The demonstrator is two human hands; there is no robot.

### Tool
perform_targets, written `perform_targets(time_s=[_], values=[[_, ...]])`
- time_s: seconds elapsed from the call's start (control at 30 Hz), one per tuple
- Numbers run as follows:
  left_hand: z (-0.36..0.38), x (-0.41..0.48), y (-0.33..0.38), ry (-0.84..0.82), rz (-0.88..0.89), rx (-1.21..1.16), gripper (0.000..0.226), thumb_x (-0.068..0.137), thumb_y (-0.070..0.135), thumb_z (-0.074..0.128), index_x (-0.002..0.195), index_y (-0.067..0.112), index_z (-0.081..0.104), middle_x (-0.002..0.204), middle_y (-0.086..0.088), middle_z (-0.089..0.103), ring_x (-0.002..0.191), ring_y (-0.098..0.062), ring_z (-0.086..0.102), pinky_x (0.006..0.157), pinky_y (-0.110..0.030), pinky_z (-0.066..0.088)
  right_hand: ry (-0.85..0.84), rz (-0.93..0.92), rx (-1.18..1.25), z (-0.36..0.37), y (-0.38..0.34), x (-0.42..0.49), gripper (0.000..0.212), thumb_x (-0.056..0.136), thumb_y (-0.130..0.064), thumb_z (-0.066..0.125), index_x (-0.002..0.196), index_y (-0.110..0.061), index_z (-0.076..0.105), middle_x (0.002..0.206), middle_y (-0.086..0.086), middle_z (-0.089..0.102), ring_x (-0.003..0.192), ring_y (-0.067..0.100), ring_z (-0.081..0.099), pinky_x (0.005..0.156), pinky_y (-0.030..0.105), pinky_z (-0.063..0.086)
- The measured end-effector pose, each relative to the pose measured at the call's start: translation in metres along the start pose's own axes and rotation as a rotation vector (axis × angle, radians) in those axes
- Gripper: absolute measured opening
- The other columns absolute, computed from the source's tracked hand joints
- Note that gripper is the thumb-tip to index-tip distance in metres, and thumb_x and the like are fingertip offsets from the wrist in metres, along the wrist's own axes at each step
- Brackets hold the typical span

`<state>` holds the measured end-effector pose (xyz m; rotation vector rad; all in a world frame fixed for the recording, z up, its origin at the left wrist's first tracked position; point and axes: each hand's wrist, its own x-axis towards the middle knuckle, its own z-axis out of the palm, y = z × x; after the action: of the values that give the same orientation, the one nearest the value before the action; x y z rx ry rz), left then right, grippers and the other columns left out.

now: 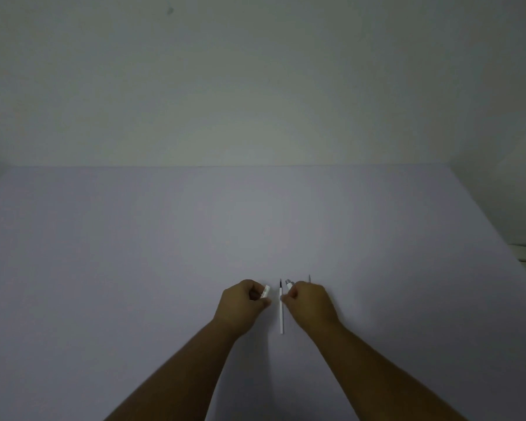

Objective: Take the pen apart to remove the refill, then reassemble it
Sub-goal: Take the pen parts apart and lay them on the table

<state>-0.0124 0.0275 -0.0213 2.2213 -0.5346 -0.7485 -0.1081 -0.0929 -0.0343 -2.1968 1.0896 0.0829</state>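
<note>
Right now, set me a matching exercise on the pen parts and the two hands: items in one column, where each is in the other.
Items:
1. refill
2. white pen piece
3. grey-tipped pen piece
4. thin grey part

Places:
A. in the left hand
B. on the table between the hands
C. beyond the right hand, far side
D. in the right hand

Pairs: 1-B, 2-A, 3-D, 4-C

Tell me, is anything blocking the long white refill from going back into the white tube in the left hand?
Nothing visible does. The thin white refill with a dark tip lies on the pale table, between both hands. The short white plastic tube sits in the left hand beside it, with bare table between.
</note>
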Motion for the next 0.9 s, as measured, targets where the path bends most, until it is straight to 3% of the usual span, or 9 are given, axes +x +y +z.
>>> perform_targets(time_s=[0.13, 0.23, 0.3, 0.37, 0.5, 0.63, 0.8, 0.9], values=[[-0.004, -0.002, -0.004, -0.012, -0.018, -0.022, 0.012, 0.077, 0.022, 0.072, 0.085, 0.022, 0.063, 0.072, 0.017, 0.056, 0.065, 0.001, 0.055, 0.055, -0.019, 0.049, -0.04, -0.05, -0.173, 0.024, -0.01, -0.003, 0.026, 0.089, -0.025, 0.052, 0.105, -0.009, 0.064, 0.122, 0.011, 0.063, 0.115, 0.025, 0.058, 0.093, 0.033, 0.048], [-0.007, -0.003, -0.008, -0.022, -0.037, -0.024, 0.012, 0.077, 0.022, 0.072, 0.086, 0.021, 0.064, 0.073, 0.014, 0.059, 0.067, -0.005, 0.058, 0.06, -0.024, 0.051, -0.012, -0.014, -0.186, 0.033, -0.012, -0.006, 0.026, 0.092, -0.021, 0.045, 0.107, -0.009, 0.064, 0.131, 0.011, 0.059, 0.124, 0.024, 0.052, 0.1, 0.033, 0.044], [-0.009, -0.003, -0.01, -0.026, -0.045, -0.026, 0.011, 0.076, 0.022, 0.073, 0.083, 0.022, 0.064, 0.073, 0.014, 0.06, 0.069, -0.008, 0.059, 0.059, -0.024, 0.05, 0.017, 0.026, -0.165, 0.033, -0.016, -0.007, 0.03, 0.093, -0.026, 0.045, 0.105, -0.008, 0.065, 0.126, 0.011, 0.062, 0.121, 0.024, 0.054, 0.099, 0.033, 0.045], [-0.01, -0.003, -0.01, -0.025, -0.033, -0.015, 0.012, 0.075, 0.022, 0.074, 0.077, 0.026, 0.063, 0.071, 0.016, 0.058, 0.068, -0.006, 0.058, 0.055, -0.014, 0.044, 0.043, 0.053, -0.092, 0.028, -0.022, -0.008, 0.029, 0.088, -0.026, 0.05, 0.101, -0.006, 0.065, 0.114, 0.012, 0.067, 0.11, 0.026, 0.061, 0.09, 0.035, 0.05], [-0.014, -0.004, -0.009, -0.022, -0.014, 0.028, 0.016, 0.074, 0.022, 0.075, 0.073, 0.029, 0.061, 0.069, 0.018, 0.058, 0.064, 0.004, 0.053, 0.049, -0.002, 0.034, 0.189, 0.105, 0.273, 0.009, -0.032, -0.005, 0.02, 0.083, -0.023, 0.058, 0.094, -0.007, 0.064, 0.095, 0.014, 0.071, 0.091, 0.032, 0.065, 0.077, 0.034, 0.051], [-0.013, -0.002, -0.006, -0.028, -0.011, 0.023, 0.018, 0.073, 0.021, 0.076, 0.071, 0.03, 0.061, 0.071, 0.014, 0.06, 0.066, -0.002, 0.054, 0.054, -0.008, 0.034, 0.265, 0.121, 0.521, -0.004, -0.039, 0.0, 0.016, 0.082, -0.02, 0.062, 0.09, -0.006, 0.065, 0.089, 0.011, 0.07, 0.081, 0.023, 0.06, 0.079, 0.032, 0.047], [-0.009, -0.001, 0.0, -0.04, -0.011, -0.016, 0.021, 0.075, 0.02, 0.074, 0.068, 0.032, 0.059, 0.071, 0.014, 0.06, 0.068, -0.004, 0.055, 0.053, -0.011, 0.034, 0.224, 0.16, 0.602, -0.002, -0.032, 0.003, 0.016, 0.082, -0.021, 0.062, 0.087, -0.007, 0.066, 0.077, 0.002, 0.061, 0.076, 0.02, 0.055, 0.081, 0.041, 0.05], [-0.008, -0.001, 0.003, -0.042, -0.004, -0.024, 0.022, 0.077, 0.021, 0.073, 0.068, 0.033, 0.058, 0.07, 0.018, 0.059, 0.066, 0.0, 0.054, 0.054, -0.01, 0.034, 0.192, 0.158, 0.657, -0.001, -0.029, 0.001, 0.013, 0.081, -0.021, 0.062, 0.085, -0.009, 0.066, 0.07, -0.002, 0.058, 0.07, 0.018, 0.051, 0.073, 0.038, 0.047]])
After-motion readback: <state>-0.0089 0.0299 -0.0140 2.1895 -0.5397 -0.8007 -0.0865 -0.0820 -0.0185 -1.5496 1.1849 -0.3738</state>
